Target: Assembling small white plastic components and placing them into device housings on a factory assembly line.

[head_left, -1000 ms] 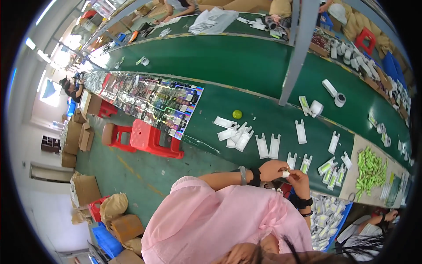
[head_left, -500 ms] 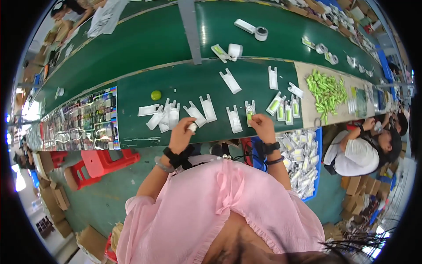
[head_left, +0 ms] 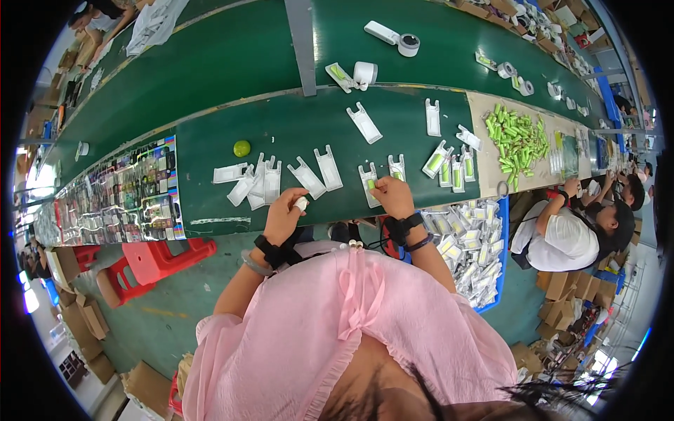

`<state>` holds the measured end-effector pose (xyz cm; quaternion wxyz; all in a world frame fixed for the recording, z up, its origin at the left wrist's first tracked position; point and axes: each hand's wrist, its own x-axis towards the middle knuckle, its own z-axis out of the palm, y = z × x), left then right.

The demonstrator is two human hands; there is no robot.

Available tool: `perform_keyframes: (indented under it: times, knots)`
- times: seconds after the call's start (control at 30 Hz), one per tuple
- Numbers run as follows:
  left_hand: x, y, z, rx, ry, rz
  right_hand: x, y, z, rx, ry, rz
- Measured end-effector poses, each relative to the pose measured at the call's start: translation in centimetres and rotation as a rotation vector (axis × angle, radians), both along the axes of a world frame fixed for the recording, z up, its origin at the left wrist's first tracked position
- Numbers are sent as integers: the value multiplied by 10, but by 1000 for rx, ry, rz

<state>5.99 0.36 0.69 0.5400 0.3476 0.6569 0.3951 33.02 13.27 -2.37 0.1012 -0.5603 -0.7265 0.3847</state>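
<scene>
Landmark: green ball [head_left: 241, 148], on the table [head_left: 298, 123].
Left hand [head_left: 283, 215]: right of the ball, on its near side; fingers closed on a small white piece [head_left: 302, 203].
Right hand [head_left: 392, 197]: farther right of the ball; fingertips narrow, at a forked white tray [head_left: 366, 171]. Grip on the green cell [head_left: 371, 184] inside: cannot tell.
Change: half a second ago this tray showed plain white, the right hand being at the neighbouring tray [head_left: 397, 167]; both now show green, so both look loaded.
Edges: the tray's lower end lies just beside the table's near edge, leaving little room there.
Open room: bare green surface, right of the ball, beyond the white trays [head_left: 272, 184].
</scene>
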Motion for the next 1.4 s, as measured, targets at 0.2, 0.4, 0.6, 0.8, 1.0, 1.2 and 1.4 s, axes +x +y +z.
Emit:
perform_keyframes:
  times: [0.2,0.4,0.6,0.8,1.0,1.2,1.4]
  knots:
    - [-2,8,-2,6,-19,-24,-10,2,11,84,-179,-1]
    - [-11,7,-17,60,-30,-4,-7,-2,19,199,-348,92]
    - [-17,6,-7,1,23,-51,27,11,40,114,-129,-160]
    - [-4,14,-13,-4,40,-98,80,24,25,-66,-67,-217]
    - [16,25,-6,-21,55,-130,68,12,21,120,-182,-277]
    - [54,61,10,-71,-98,-334,68,9,22,148,-193,-326]
    - [121,118,1,-363,-271,-394,101,9,17,177,-69,-292]
